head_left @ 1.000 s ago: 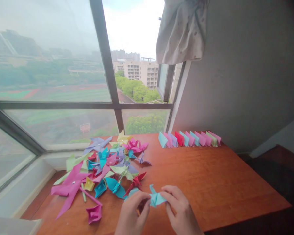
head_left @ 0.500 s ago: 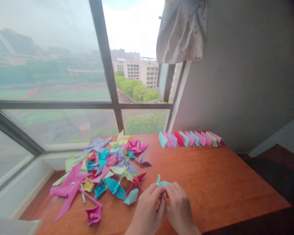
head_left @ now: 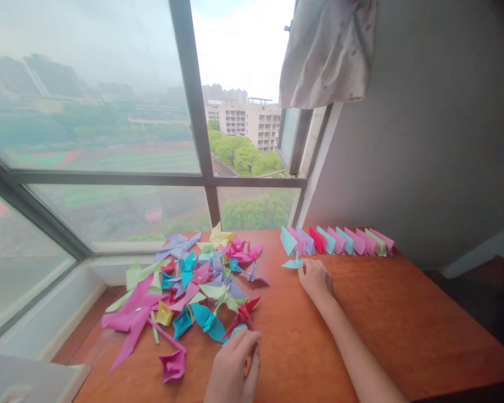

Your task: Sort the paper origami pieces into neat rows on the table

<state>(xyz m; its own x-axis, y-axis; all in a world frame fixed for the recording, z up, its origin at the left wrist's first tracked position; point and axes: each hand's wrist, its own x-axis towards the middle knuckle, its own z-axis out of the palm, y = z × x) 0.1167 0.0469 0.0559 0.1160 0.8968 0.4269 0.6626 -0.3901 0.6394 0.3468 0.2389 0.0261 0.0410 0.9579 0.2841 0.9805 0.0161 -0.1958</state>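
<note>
My right hand [head_left: 316, 277] is stretched out across the wooden table [head_left: 382, 319], fingers pinched on a small light-blue folded paper figure [head_left: 293, 262] just in front of the row of folded paper pieces [head_left: 336, 240] by the wall. My left hand [head_left: 232, 369] rests near the table's front edge, fingers curled, touching a light-blue paper piece [head_left: 235, 331] at the edge of the pile of coloured origami [head_left: 201, 280]. Whether it grips that piece is hidden.
A large pink paper pinwheel [head_left: 131, 317] and a pink paper flower [head_left: 173, 362] lie at the left of the pile. Window panes [head_left: 109, 140] run behind the table; a curtain [head_left: 327, 50] hangs bunched at the upper right beside a grey wall.
Both hands held the light-blue figure together near the front edge. My right hand has carried it far forward to the row of folded pieces; my left hand stayed back by the pile.
</note>
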